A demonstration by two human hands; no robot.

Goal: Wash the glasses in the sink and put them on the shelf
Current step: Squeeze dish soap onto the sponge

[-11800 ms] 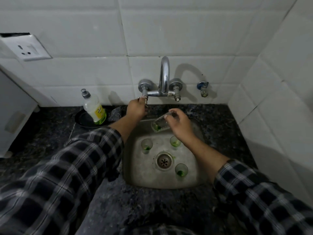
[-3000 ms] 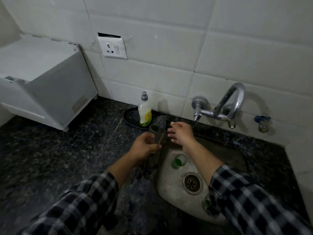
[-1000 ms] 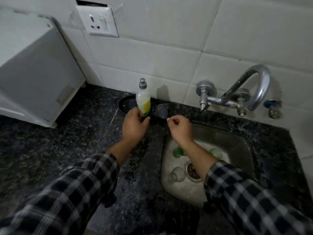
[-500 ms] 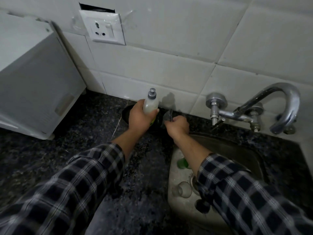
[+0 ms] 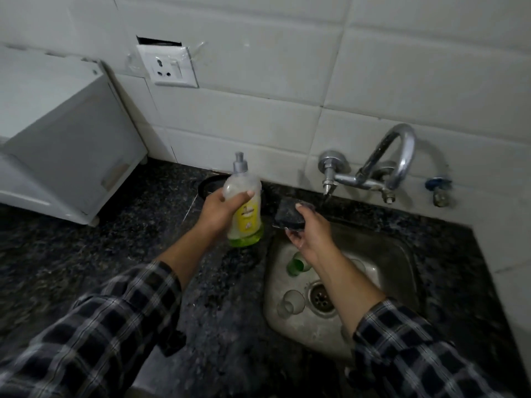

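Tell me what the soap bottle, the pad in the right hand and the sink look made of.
Dish soap bottle: clear glossy plastic, likely; green liquid shows through near its base. Scrub pad: dark, rough, matte, seemingly abrasive fibre or sponge; too blurred to be sure. Sink: dull grey metal, probably stainless steel, judging by its soft sheen and stamped drain.

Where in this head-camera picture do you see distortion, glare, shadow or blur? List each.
Head view: the wide lens bows the joints between tiles; light is dim, the counter nearly black; glare streaks the tap, which throws a soft shadow on the wall; the sleeves at the bottom are smeared, the bottle fairly sharp.
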